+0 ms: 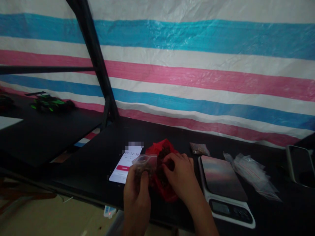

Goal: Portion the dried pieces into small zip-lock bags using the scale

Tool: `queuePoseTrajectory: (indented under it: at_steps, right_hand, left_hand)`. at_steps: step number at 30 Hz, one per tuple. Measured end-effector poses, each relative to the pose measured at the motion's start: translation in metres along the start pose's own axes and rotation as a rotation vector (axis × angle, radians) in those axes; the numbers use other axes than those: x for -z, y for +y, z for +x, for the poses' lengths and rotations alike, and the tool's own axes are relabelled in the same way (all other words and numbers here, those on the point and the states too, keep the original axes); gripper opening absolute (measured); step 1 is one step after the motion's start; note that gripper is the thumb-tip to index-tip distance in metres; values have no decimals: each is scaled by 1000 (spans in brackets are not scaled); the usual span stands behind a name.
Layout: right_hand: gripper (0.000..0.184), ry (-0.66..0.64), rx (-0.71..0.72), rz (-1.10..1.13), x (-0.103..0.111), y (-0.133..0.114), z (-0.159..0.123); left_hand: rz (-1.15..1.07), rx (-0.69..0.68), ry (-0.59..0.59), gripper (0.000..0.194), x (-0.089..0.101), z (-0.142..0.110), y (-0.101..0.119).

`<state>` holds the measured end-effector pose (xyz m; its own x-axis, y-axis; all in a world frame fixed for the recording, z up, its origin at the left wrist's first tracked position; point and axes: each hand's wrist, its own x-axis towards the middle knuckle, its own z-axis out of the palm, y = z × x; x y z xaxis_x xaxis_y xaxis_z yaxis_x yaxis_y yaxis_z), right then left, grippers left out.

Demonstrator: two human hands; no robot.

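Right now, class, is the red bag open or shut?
Open: the red bag shows dark contents through its mouth, with the right hand at that opening.

Dim overall; glare patches on striped sheet (177,36); phone screen (123,168) glowing; tabletop (86,173) deeply shadowed; hands (183,175) dully lit.

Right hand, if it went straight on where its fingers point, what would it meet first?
Most likely the red bag, directly in front of the right hand; the clear bag in the left hand seems next, though depth is unclear.
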<state>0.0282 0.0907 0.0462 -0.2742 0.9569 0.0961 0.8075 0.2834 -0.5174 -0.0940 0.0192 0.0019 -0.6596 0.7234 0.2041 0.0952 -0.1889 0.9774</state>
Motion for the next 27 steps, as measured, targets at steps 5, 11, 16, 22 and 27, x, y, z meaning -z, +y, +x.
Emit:
queuePoseTrajectory:
  at_steps: [5,11,16,22,27]
  right_hand:
    - [14,-78,15,78,14,0,-4]
    - [9,-77,-58,265,14,7,-4]
    - [23,-43,-81,521,19,26,-2]
    - [26,173,-1,679,42,22,-9]
    - [22,270,64,746,53,-1,-19]
  left_hand:
    - [-14,99,-5,38,-1,-1,0]
    - [-49,134,-9,41,-4,-2,-2]
    - [-16,37,-95,37,-7,-4,-7]
    - [5,99,-218,38,-10,-10,-12]
    - [11,89,-251,33,-15,-15,-14]
